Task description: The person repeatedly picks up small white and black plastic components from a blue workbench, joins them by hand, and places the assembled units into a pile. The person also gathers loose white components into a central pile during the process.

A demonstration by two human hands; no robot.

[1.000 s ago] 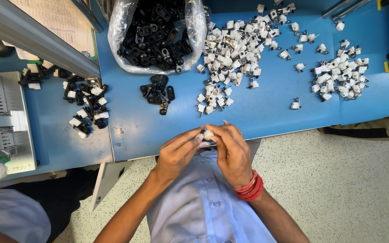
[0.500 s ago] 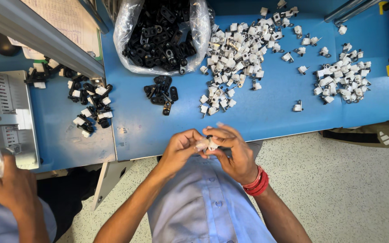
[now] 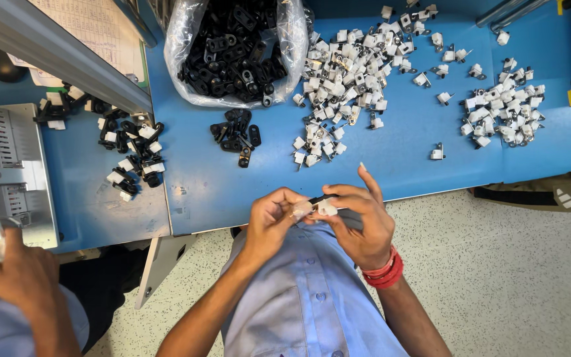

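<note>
Here both hands, left hand [image 3: 271, 218] and right hand [image 3: 359, 221], grip clamped on one small white part [image 3: 325, 209].

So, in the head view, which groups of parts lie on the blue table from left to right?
Mixed black and white parts → small black pile → clear bag of black parts → big white pile → single white part → smaller white pile, all on the blue table.
</note>
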